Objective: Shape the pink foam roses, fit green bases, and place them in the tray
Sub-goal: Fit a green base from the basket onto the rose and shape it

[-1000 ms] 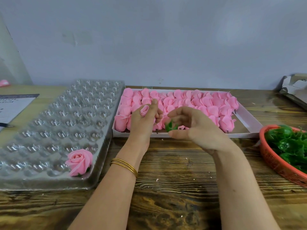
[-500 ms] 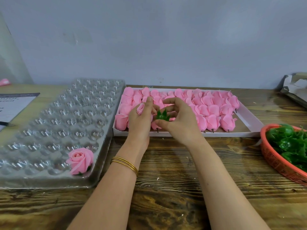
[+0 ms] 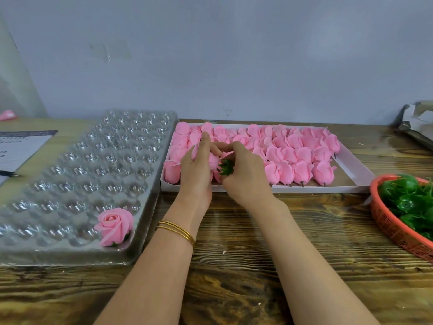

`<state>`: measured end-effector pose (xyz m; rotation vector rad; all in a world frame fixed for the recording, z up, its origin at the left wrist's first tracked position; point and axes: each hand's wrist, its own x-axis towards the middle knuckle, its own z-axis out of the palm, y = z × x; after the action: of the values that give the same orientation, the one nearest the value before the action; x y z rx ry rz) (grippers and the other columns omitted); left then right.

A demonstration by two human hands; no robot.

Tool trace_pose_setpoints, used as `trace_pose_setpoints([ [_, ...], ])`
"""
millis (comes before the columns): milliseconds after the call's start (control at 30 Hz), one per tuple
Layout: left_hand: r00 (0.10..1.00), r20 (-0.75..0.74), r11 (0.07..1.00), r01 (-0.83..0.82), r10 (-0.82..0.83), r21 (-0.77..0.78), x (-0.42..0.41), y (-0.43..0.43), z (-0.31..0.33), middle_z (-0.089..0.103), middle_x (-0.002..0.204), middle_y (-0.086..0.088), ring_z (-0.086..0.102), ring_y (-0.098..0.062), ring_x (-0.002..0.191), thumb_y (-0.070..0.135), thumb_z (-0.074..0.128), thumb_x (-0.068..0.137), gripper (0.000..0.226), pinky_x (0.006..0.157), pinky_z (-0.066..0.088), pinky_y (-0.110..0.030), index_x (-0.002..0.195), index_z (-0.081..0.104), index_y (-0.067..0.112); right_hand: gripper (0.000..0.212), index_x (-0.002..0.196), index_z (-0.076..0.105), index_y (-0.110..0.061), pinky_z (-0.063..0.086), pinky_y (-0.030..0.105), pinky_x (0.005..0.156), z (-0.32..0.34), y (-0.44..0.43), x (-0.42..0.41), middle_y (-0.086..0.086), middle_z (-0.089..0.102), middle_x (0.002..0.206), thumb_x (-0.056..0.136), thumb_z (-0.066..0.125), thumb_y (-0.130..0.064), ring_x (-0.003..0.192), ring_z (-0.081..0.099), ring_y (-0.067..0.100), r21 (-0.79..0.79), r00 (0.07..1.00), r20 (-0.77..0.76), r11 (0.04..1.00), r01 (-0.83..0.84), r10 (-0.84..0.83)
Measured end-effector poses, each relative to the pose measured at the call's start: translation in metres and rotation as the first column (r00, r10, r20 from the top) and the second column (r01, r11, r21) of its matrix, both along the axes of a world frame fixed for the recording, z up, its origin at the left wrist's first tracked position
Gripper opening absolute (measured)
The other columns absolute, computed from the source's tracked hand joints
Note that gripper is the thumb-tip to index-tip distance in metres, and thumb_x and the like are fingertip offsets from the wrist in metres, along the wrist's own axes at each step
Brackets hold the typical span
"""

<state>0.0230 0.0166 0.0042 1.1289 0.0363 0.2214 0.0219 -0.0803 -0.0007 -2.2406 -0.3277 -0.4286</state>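
My left hand (image 3: 196,170) grips a closed pink foam rose bud (image 3: 212,160) above the front left of the white box (image 3: 262,188) of pink buds. My right hand (image 3: 243,174) pinches a small green base (image 3: 226,168) and holds it against the bud's lower end; both hands touch. One finished, opened rose (image 3: 115,225) with a green base sits in the near right cell of the clear plastic tray (image 3: 77,165) on the left.
A red mesh basket (image 3: 396,228) with several green bases stands at the right edge. Papers and a pen (image 3: 10,174) lie far left. A grey crumpled wrapper (image 3: 417,123) lies at the back right. The wooden table (image 3: 234,266) runs to the wall.
My right hand has carried the green base leftward to the bud in my left hand. The hands, apart a second ago, are now together over the box's front left.
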Motion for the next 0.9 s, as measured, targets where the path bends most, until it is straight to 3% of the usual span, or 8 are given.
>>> trace_pose_setpoints([
  [100, 1.000, 0.000, 1.000, 0.013, -0.013, -0.002, 0.002, 0.000, -0.002, 0.074, 0.098, -0.011, 0.069, -0.029, 0.102, 0.040, 0.049, 0.101, 0.056, 0.077, 0.055, -0.039, 0.049, 0.058, 0.022, 0.050, 0.120, 0.055, -0.014, 0.036, -0.006, 0.064, -0.002, 0.001, 0.000, -0.022, 0.049, 0.082, 0.075, 0.072, 0.003, 0.071, 0.046, -0.013, 0.050, 1.000, -0.004, 0.999, -0.008, 0.008],
  [200, 1.000, -0.006, 1.000, 0.016, -0.016, 0.008, 0.002, 0.000, -0.003, 0.075, 0.097, -0.007, 0.069, -0.027, 0.103, 0.042, 0.049, 0.101, 0.055, 0.086, 0.053, -0.046, 0.050, 0.058, 0.023, 0.053, 0.118, 0.056, -0.019, 0.036, -0.005, 0.065, -0.006, 0.001, 0.001, -0.028, 0.049, 0.083, 0.074, 0.074, 0.003, 0.075, 0.049, -0.014, 0.108, 1.000, -0.009, 0.994, -0.012, 0.014],
  [433, 1.000, -0.020, 0.998, 0.006, -0.005, 0.063, 0.001, -0.002, -0.004, 0.074, 0.093, -0.001, 0.069, -0.024, 0.101, 0.045, 0.049, 0.100, 0.055, 0.086, 0.052, -0.047, 0.051, 0.060, 0.024, 0.048, 0.116, 0.061, -0.016, 0.039, -0.004, 0.070, -0.013, 0.001, -0.001, -0.017, 0.056, 0.094, 0.073, 0.077, -0.001, 0.082, 0.053, -0.008, 0.178, 1.000, -0.016, 0.984, -0.008, 0.011],
  [567, 1.000, -0.011, 0.996, 0.008, -0.007, 0.088, 0.001, -0.002, -0.005, 0.074, 0.090, -0.001, 0.071, -0.020, 0.094, 0.044, 0.050, 0.100, 0.055, 0.073, 0.055, -0.037, 0.051, 0.061, 0.023, 0.044, 0.104, 0.059, -0.025, 0.044, 0.001, 0.071, -0.013, 0.000, -0.004, -0.024, 0.057, 0.086, 0.072, 0.078, -0.001, 0.077, 0.058, -0.010, 0.255, 0.999, -0.039, 0.967, -0.012, 0.022],
  [700, 1.000, -0.009, 0.991, -0.014, 0.016, 0.135, 0.003, -0.001, -0.007, 0.075, 0.090, 0.004, 0.071, -0.017, 0.095, 0.045, 0.050, 0.099, 0.056, 0.077, 0.057, -0.041, 0.049, 0.061, 0.025, 0.043, 0.106, 0.063, -0.019, 0.046, 0.003, 0.067, -0.012, -0.001, -0.003, -0.019, 0.061, 0.082, 0.071, 0.083, -0.002, 0.071, 0.059, -0.017, 0.352, 0.992, -0.102, 0.935, -0.031, 0.072],
  [800, 1.000, 0.001, 0.988, -0.021, 0.021, 0.155, 0.003, 0.000, -0.008, 0.075, 0.092, 0.006, 0.071, -0.012, 0.094, 0.046, 0.050, 0.099, 0.055, 0.072, 0.054, -0.036, 0.050, 0.062, 0.026, 0.044, 0.109, 0.066, -0.014, 0.049, 0.004, 0.068, -0.012, -0.004, -0.004, -0.017, 0.065, 0.081, 0.070, 0.084, -0.003, 0.072, 0.063, -0.014, 0.414, 0.982, -0.143, 0.909, -0.054, 0.123],
  [900, 0.999, -0.005, 0.984, -0.038, 0.039, 0.177, 0.004, 0.000, -0.009, 0.074, 0.093, 0.008, 0.069, -0.012, 0.097, 0.047, 0.049, 0.099, 0.053, 0.076, 0.054, -0.040, 0.053, 0.065, 0.027, 0.038, 0.101, 0.069, -0.016, 0.050, 0.005, 0.067, -0.012, -0.007, -0.003, -0.019, 0.068, 0.071, 0.071, 0.082, 0.001, 0.071, 0.066, -0.011, 0.464, 0.972, -0.175, 0.884, -0.058, 0.156],
])
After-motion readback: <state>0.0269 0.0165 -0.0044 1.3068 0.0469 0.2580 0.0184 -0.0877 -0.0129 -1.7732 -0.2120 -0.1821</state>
